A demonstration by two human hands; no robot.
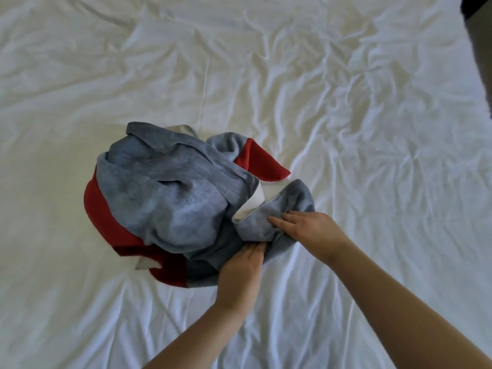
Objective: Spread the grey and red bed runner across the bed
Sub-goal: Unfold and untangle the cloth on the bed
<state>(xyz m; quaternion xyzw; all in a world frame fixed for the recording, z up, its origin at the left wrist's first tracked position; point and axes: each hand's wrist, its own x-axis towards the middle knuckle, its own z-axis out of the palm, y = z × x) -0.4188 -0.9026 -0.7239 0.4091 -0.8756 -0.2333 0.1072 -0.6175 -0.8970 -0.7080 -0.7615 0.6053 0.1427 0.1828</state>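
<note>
Runner: the grey and red fabric bed runner [170, 198] lies crumpled in one heap, not spread out, a little toward 8 o'clock from the middle of the view.
Runner colours: grey cloth covers most of the top of the heap. Red bands show at its 9 o'clock side, its 7 o'clock corner and its 1 o'clock side. Pale lining peeks out at 12, 3 and 7 o'clock.
Bed: a white wrinkled bed sheet [346, 115] fills nearly the whole view, and the heap rests directly on it.
Left hand: the left hand [241, 265] is at the heap's 5 o'clock edge, back upward, with its fingers pushed in under a grey fold. The fingertips and thumb are hidden, so whether it grips the cloth cannot be told.
Right hand: the right hand [306, 230] is at the heap's 4 o'clock edge, just beside the left. It holds a grey fold, its fingers lying nearly straight over the top toward 9 o'clock, with cloth gathered and puckered under the palm. The thumb is out of sight below.
Arms: both bare forearms enter from the 5 o'clock corner.
Corner: a dark patch [479, 6] lies past the bed's edge at 1 o'clock, too little of it showing to identify.
</note>
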